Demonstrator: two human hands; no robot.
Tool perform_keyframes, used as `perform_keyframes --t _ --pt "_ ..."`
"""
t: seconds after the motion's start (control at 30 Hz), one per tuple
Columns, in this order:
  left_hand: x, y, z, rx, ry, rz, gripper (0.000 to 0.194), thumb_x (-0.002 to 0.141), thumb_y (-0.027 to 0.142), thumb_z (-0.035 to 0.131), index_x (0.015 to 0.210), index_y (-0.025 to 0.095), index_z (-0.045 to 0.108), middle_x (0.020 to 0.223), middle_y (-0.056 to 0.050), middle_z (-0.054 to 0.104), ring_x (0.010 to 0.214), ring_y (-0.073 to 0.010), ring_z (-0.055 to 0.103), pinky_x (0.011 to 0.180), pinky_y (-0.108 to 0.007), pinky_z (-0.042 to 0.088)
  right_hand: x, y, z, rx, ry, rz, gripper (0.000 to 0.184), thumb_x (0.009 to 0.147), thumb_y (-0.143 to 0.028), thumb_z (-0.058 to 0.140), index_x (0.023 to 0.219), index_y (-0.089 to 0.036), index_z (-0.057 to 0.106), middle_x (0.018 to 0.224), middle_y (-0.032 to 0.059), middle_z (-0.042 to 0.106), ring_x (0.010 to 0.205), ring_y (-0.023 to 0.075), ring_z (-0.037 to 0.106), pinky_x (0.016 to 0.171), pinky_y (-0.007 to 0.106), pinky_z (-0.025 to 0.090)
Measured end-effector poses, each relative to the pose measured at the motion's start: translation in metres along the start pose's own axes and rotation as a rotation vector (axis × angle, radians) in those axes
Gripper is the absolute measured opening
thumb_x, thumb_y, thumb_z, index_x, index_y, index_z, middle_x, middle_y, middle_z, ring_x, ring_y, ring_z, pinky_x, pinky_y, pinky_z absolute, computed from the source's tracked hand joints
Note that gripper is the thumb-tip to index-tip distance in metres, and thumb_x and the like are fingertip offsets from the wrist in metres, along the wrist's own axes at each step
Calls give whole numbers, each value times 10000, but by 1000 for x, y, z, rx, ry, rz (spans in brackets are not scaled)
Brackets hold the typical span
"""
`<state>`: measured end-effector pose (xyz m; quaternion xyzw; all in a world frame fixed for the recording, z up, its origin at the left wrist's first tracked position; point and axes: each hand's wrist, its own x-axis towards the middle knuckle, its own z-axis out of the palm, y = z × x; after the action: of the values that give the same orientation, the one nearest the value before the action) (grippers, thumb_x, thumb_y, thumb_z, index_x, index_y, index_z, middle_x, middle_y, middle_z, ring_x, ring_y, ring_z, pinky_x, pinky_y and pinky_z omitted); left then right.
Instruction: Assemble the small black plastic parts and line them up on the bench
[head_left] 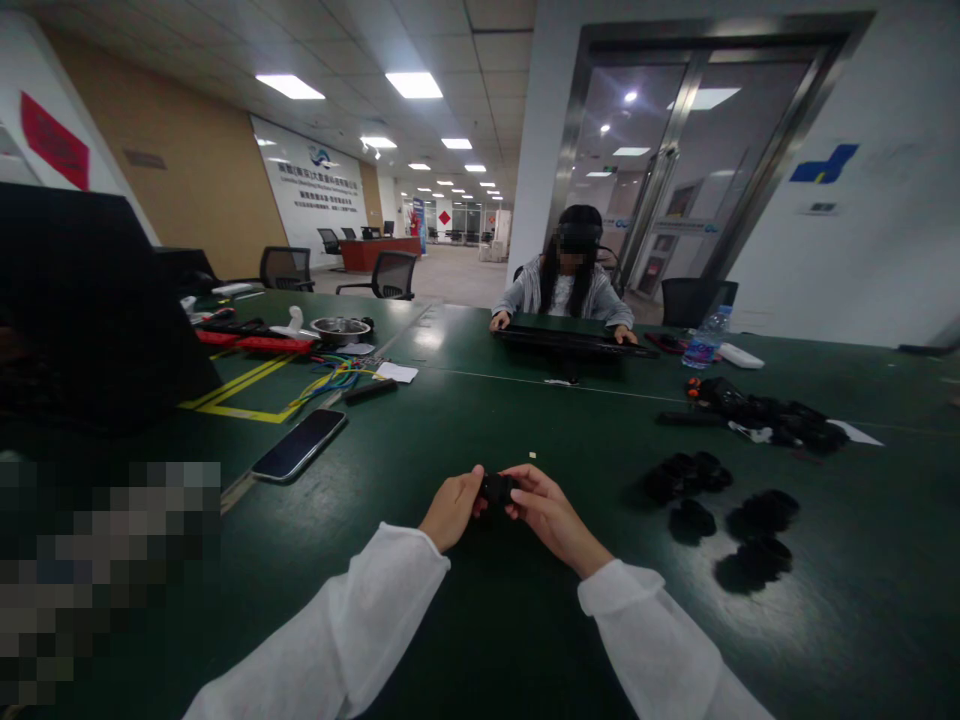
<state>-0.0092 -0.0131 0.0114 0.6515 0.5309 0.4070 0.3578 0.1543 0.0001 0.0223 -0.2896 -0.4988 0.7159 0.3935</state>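
Observation:
Between my two hands is a small black part (pixel 498 488), held just above the green table (pixel 465 420); its exact kind is too dark to make out. My left hand (pixel 455 505) pinches its left side with thumb and fingers. On the other side, the fingers of my right hand (pixel 546 505) close around its right end. A tiny pale square piece (pixel 532 455) lies on the table just beyond my fingers. Off to the right sit several small black round parts (pixel 761 560), some in a group (pixel 686 475).
At left lie a phone (pixel 300 445), coloured wires (pixel 337 372), a metal bowl (pixel 341 330) and a large black panel (pixel 97 310). A person (pixel 570 270) across the table holds a flat black object (pixel 574 342). A water bottle (pixel 707 338) and black parts (pixel 780 415) stand at right.

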Motion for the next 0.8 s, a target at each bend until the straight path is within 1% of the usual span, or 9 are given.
perform_keyframes --t 0.1,0.17,0.23,0.3,0.4,0.53,0.63,0.7,0.8 --pt "-1 -1 -1 -32 8 67 403 835 435 282 751 139 541 601 4 530 524 -113 501 499 -217 381 2 1 0 63 30 -12 172 689 -168 558 856 -207 550 830 1 541 629 99 503 604 275 363" --pt "-2 -1 -2 -45 49 152 280 800 384 415 947 159 493 792 -25 556 637 -126 533 534 -218 412 3 1 0 100 58 -14 167 675 -165 572 835 -207 553 792 -9 538 612 96 503 594 270 359" --pt "-3 1 -3 -50 72 252 374 754 318 513 1091 188 417 998 -64 507 781 -151 536 577 -226 439 3 0 0 123 76 -1 165 668 -167 580 825 -205 554 789 -12 537 613 96 505 597 271 361" --pt "-3 3 -4 -36 54 332 401 741 266 536 1120 207 421 1085 -78 452 871 -171 514 615 -237 456 3 -1 1 135 90 14 164 664 -172 585 822 -203 554 801 -10 537 618 97 507 605 274 367" --pt "-3 6 -5 -6 30 365 315 757 239 518 1070 214 496 1064 -73 455 897 -179 503 665 -262 465 2 -1 1 139 101 17 172 656 -178 595 821 -202 555 815 -10 531 628 99 507 616 278 374" --pt "-1 3 -6 50 59 306 298 762 273 520 1050 199 526 967 -62 511 842 -175 524 697 -286 455 -1 -3 0 96 64 1 188 662 -191 597 845 -217 563 882 1 524 686 112 503 650 294 383" --pt "1 -2 -5 56 54 236 277 763 323 511 996 180 557 862 -43 534 739 -156 543 652 -277 460 -2 -5 1 38 57 4 199 649 -187 613 838 -233 570 903 1 516 715 117 492 674 308 381" --pt "1 -5 -5 7 33 187 275 763 345 502 963 167 565 833 -34 536 658 -133 548 611 -264 467 -2 -5 1 7 55 -1 209 641 -180 619 835 -240 569 901 -2 513 728 123 488 682 313 380" --pt "2 -6 -3 -100 14 123 294 757 352 500 985 167 522 797 -13 535 554 -98 543 529 -231 465 -1 -3 1 -18 40 -21 222 648 -183 611 855 -244 560 899 -1 513 732 127 486 676 313 381"
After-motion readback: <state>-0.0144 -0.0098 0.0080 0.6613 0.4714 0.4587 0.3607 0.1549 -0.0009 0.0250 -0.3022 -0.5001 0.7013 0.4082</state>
